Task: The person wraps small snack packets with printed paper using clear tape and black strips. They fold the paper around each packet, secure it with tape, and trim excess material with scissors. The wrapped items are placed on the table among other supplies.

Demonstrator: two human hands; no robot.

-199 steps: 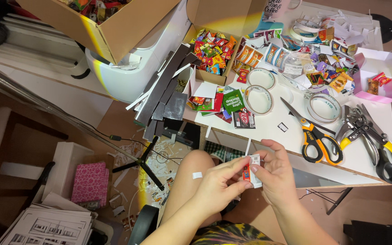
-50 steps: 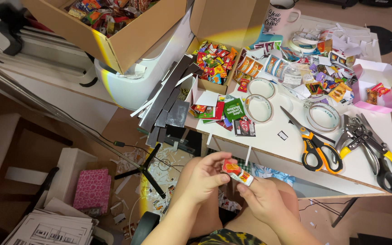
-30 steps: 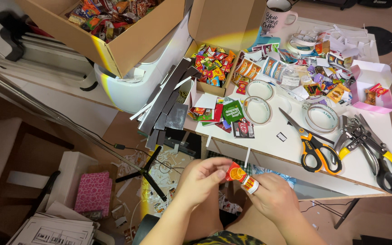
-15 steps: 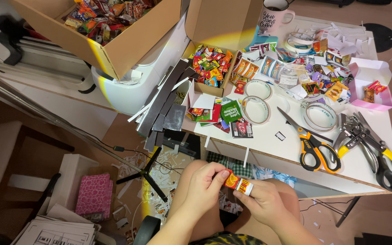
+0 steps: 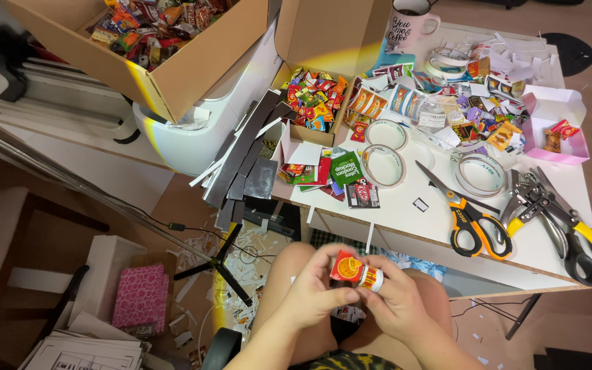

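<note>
A small orange-and-white packet (image 5: 355, 270) is held over the lap, just in front of the white table (image 5: 440, 226). It is pinched from both sides: left hand (image 5: 313, 294) fingers curled closed on its orange end, right hand (image 5: 395, 308) fingers closed on its white end. It is judged light, thin and crushable, the wrapper probably slick; a hold by the 2 ends looks best.

On the table nearest the packet, a green packet (image 5: 346, 168) and a dark one (image 5: 362, 195) lie flat. Beyond them an open cardboard box (image 5: 316, 103) holds mixed bright wrappers. At the table's right end sits a pink tray (image 5: 556, 120). Orange-handled scissors (image 5: 467, 219) lie near the front edge. A second, larger box (image 5: 166, 41) of wrappers stands left of the table.
</note>
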